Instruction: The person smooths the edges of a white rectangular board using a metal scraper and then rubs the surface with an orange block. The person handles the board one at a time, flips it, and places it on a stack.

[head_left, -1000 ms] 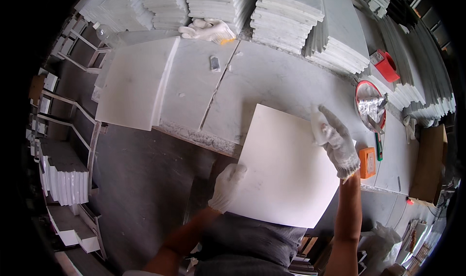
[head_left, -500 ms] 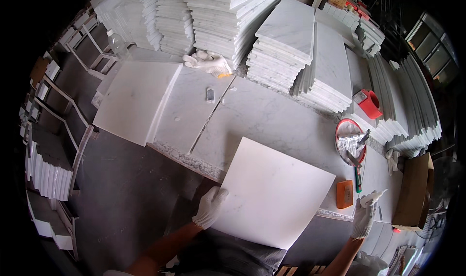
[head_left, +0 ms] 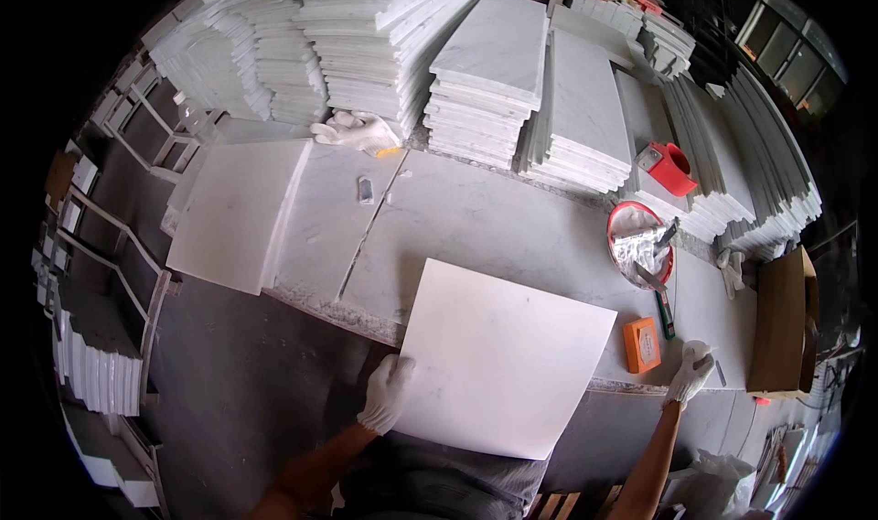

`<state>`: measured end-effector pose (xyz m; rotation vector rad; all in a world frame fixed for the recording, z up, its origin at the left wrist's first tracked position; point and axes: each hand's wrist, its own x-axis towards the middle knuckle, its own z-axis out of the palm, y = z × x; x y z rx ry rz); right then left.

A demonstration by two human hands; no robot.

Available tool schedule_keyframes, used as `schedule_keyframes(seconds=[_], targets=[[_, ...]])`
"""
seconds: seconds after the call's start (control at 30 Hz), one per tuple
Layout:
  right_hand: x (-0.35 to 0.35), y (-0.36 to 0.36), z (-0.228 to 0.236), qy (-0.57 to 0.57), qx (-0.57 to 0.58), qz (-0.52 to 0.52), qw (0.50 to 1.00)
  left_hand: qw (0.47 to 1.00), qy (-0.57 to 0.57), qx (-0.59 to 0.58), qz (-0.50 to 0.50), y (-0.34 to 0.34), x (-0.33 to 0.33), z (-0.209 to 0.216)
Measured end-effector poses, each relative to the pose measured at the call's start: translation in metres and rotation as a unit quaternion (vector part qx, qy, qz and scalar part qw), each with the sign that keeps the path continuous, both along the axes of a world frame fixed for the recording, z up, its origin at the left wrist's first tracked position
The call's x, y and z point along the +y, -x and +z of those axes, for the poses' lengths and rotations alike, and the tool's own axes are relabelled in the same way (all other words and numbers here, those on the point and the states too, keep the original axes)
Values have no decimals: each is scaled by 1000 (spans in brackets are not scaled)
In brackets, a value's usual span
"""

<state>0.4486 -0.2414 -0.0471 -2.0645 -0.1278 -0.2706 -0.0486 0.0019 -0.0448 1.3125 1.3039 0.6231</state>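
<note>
A large white square tile (head_left: 508, 355) lies tilted over the near edge of the grey marble worktop (head_left: 476, 218). My left hand (head_left: 386, 394), in a white glove, grips the tile's lower left edge. My right hand (head_left: 690, 374), also gloved, is off the tile and rests on the worktop at the right. It is just right of a small orange block (head_left: 642, 344) and touches a small grey flat tool (head_left: 718, 371). Whether its fingers close on that tool is unclear.
A red bowl (head_left: 640, 244) of pale paste with tools stands behind the orange block, and a red cup (head_left: 672, 168) beyond it. A second white tile (head_left: 236, 211) lies at the left, with spare white gloves (head_left: 357, 131) behind. Stacks of marble slabs (head_left: 485, 72) line the back; a cardboard box (head_left: 777, 319) is at the right.
My right hand let go of the tile's upper right edge and dropped to the worktop by the orange block. The tile settled flatter, with my left hand still on its edge.
</note>
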Motion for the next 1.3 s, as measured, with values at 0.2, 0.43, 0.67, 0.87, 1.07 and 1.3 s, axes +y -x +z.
schedule_keyframes(seconds=[0.2,0.43,0.67,0.87,1.07,1.3], targets=[[0,-1,5,55,-27,5,998,997,23,-68,17,-6,1,-3],[-2,43,27,-40,-60,-83,994,998,18,-61,7,-14,0,11],[85,80,83,31,-59,167,984,1000,-23,-1,-7,-6,3,7],[145,58,104,176,-52,258,948,1000,-25,-7,-5,-13,1,12],[150,45,103,139,-85,216,963,1000,-24,0,-5,-10,0,9],[155,51,93,-18,98,241,965,999,-31,-17,-8,-13,0,11]])
